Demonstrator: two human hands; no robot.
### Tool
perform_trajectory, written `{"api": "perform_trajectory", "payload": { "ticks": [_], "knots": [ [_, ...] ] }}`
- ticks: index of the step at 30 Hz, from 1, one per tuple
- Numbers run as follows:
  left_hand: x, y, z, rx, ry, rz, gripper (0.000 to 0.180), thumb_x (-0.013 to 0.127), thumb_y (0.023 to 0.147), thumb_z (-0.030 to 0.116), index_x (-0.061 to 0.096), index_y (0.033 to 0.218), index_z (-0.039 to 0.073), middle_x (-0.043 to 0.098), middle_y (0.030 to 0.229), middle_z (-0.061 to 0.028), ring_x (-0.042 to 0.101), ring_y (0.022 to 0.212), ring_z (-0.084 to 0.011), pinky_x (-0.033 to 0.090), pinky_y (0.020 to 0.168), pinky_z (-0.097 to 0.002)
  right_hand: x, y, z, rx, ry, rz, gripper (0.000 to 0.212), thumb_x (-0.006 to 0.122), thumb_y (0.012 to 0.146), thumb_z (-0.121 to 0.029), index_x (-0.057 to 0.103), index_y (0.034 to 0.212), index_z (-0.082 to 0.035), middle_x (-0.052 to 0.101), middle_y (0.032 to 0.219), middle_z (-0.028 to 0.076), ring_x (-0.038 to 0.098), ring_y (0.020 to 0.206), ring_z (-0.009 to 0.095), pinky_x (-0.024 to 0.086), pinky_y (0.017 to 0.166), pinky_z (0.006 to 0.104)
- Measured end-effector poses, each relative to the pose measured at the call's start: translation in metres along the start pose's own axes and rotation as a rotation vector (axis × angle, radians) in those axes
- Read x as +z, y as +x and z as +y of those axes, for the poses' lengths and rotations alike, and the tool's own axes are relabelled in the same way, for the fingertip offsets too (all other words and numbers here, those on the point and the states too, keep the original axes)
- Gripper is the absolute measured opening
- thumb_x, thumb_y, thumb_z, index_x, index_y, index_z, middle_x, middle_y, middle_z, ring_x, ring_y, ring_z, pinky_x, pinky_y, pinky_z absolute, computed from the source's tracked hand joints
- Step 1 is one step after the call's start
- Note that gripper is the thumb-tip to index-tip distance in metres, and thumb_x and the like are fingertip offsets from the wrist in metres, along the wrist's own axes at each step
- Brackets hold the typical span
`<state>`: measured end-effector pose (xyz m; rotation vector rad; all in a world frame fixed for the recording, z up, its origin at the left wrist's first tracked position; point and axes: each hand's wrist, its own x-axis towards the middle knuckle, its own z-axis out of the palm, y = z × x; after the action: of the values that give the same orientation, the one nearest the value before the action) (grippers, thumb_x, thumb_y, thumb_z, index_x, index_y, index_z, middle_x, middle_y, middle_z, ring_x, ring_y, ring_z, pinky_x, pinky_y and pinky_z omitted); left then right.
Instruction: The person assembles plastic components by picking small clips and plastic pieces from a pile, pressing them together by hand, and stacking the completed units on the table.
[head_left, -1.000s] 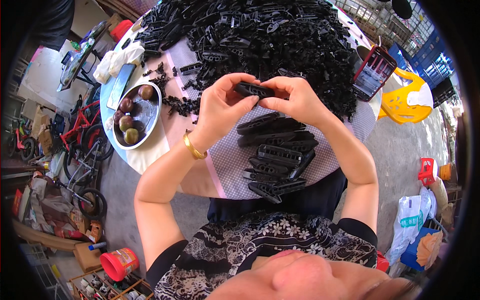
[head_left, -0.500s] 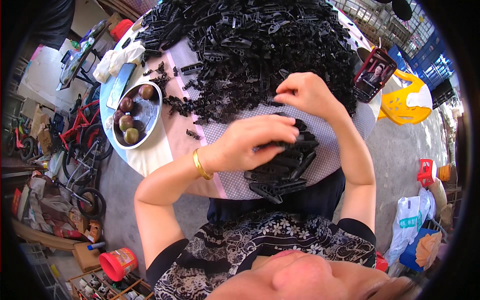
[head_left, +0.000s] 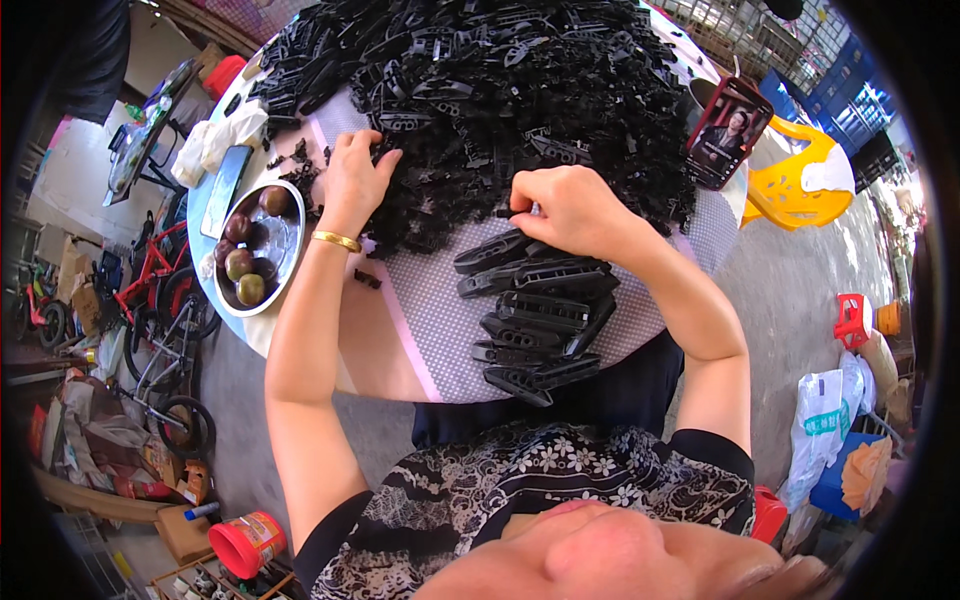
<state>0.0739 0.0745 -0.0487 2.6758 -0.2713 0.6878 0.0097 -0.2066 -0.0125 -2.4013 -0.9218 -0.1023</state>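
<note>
We note a metal bowl of fruit [head_left: 262, 250] left of the table [head_left: 440, 330], a phone [head_left: 726, 132] propped right. A neat stack of black clips [head_left: 535, 315] lies near us. Our left hand [head_left: 357, 180] digs curled fingers into the loose clip pile [head_left: 480, 90]; our right hand [head_left: 572, 208] pinches a small black piece at the pile's edge.

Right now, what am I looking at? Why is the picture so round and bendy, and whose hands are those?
The camera sits on a person's head and looks down, and its wide lens bends the edges. The hands are that person's own. The left hand reaches into a big pile of black plastic parts on a round table. The right hand pinches a small piece at the pile's edge. Nearer the person lies a neat stack of long black pieces. To the left stands a metal bowl of round fruit, and to the right a phone.
</note>
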Motion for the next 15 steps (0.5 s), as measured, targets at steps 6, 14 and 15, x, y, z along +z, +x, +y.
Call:
{"api": "perform_trajectory", "payload": {
  "ticks": [6, 14, 15],
  "knots": [
    [-0.001, 0.009, 0.003, -0.015, -0.075, -0.132, 0.034, 0.066, 0.08, 0.016, 0.059, 0.111, 0.004, 0.063, 0.094, -0.0144, 0.061, 0.085, -0.0253, 0.048, 0.079, -0.0334, -0.001, 0.0, -0.003, 0.009, 0.177, 0.042, 0.018, 0.068, 0.071, -0.013, 0.06, 0.086, -0.006, 0.063, 0.082, 0.008, 0.062, 0.076, 0.026, 0.049, 0.07, 0.0356],
    [-0.035, 0.0, 0.043, -0.42, -0.761, -0.19, 0.05, 0.057, 0.088, 0.013, 0.038, 0.131, -0.002, 0.063, 0.097, -0.0122, 0.062, 0.078, -0.0198, 0.05, 0.067, -0.0275, 0.0, 0.001, 0.003, -0.03, 0.283, 0.245, 0.021, 0.073, 0.07, -0.005, 0.061, 0.087, -0.002, 0.056, 0.074, 0.004, 0.052, 0.06, 0.011, 0.044, 0.057, 0.0247],
    [-0.037, -0.003, 0.04, -0.542, -1.075, -0.287, 0.05, 0.057, 0.088, 0.014, 0.037, 0.132, -0.001, 0.062, 0.097, -0.0114, 0.062, 0.079, -0.0208, 0.05, 0.066, -0.0285, 0.0, 0.002, 0.002, -0.015, 0.352, 0.262, 0.019, 0.073, 0.071, -0.004, 0.061, 0.086, -0.002, 0.055, 0.072, 0.003, 0.05, 0.059, 0.009, 0.042, 0.055, 0.0232]
  ]
}}
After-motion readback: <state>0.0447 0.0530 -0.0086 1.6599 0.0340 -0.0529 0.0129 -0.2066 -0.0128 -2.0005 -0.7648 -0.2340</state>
